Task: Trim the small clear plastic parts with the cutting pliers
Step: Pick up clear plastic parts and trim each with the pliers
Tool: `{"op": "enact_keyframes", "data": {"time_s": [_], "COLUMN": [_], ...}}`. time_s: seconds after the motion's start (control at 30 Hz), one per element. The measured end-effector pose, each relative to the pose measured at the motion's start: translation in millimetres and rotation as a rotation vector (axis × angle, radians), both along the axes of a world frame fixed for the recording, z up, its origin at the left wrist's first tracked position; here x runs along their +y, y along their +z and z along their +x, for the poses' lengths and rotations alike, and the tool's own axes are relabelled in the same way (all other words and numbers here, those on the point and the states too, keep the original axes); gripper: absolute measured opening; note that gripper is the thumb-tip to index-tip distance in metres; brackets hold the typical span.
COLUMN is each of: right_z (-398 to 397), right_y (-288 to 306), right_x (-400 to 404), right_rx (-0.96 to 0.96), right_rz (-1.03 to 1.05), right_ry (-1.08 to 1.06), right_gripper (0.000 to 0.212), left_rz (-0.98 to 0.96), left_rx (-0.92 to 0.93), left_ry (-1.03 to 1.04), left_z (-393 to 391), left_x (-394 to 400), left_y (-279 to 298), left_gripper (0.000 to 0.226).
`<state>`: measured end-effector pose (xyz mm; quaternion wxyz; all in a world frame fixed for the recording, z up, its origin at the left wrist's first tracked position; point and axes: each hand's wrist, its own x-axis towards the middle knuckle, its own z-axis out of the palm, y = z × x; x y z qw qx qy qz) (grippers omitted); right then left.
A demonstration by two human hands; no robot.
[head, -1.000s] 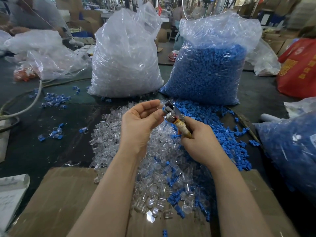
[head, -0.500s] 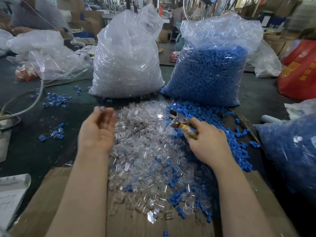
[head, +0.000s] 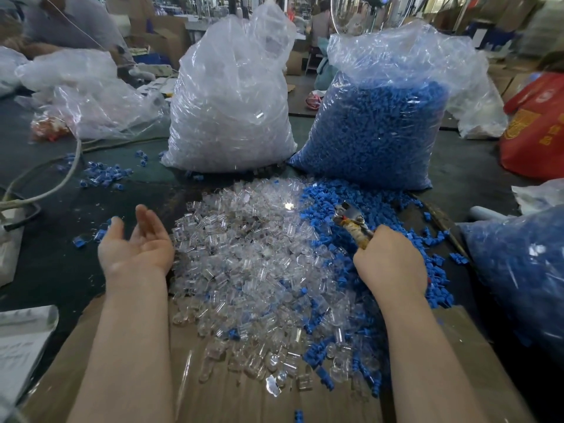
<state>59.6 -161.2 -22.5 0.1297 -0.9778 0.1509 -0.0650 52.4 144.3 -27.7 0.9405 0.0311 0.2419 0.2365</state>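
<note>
A heap of small clear plastic parts (head: pixel 253 254) covers the middle of the dark table and spills onto a cardboard sheet (head: pixel 213 392). Loose blue parts (head: pixel 381 215) lie along its right side. My right hand (head: pixel 390 261) grips the wrapped handles of the cutting pliers (head: pixel 351 219), whose metal jaws point up and left over the blue parts. My left hand (head: pixel 134 245) hovers palm up, fingers spread and empty, at the left edge of the clear heap.
A tall bag of clear parts (head: pixel 232 111) and a bag of blue parts (head: pixel 381 117) stand behind the heap. Another blue-filled bag (head: pixel 518 270) lies at the right. Scattered blue pieces (head: pixel 103 175), a cable (head: pixel 45 190) and papers (head: pixel 21 340) sit on the left.
My left hand left the pliers' jaws, swung out to the left and opened palm up. My right hand with the pliers drifted slightly right and down.
</note>
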Motion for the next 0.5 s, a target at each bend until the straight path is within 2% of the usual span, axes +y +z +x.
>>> {"op": "enact_keyframes", "data": {"time_s": [0.07, 0.2, 0.3, 0.4, 0.47, 0.5], "right_z": [0.0, 2.2, 4.3, 5.8, 6.4, 6.6], "right_y": [-0.8, 0.1, -0.4, -1.1, -1.6, -1.7], "right_x": [-0.8, -1.7, -2.0, -1.6, -1.8, -1.7], "right_rx": [0.024, 0.081, 0.092, 0.111, 0.118, 0.114], "right_rz": [-0.012, -0.042, -0.048, -0.028, -0.025, -0.027], "right_ry": [0.004, 0.022, 0.029, 0.026, 0.030, 0.034], "right_gripper": [0.015, 0.012, 0.013, 0.013, 0.014, 0.014], "left_rz": [0.231, 1.071, 1.615, 2.112, 2.387, 2.439], "left_rx": [0.098, 0.251, 0.236, 0.264, 0.377, 0.409], "left_ry": [-0.094, -0.430, -0.671, -0.915, -0.953, -0.918], "left_z": [1.1, 1.2, 1.2, 5.0, 8.6, 8.8], "left_x": [-10.0, -44.1, -68.3, -91.5, -104.2, -108.9], "left_y": [8.8, 22.4, 24.4, 15.4, 8.7, 7.8], "left_gripper": [0.014, 0.011, 0.018, 0.038, 0.045, 0.043]}}
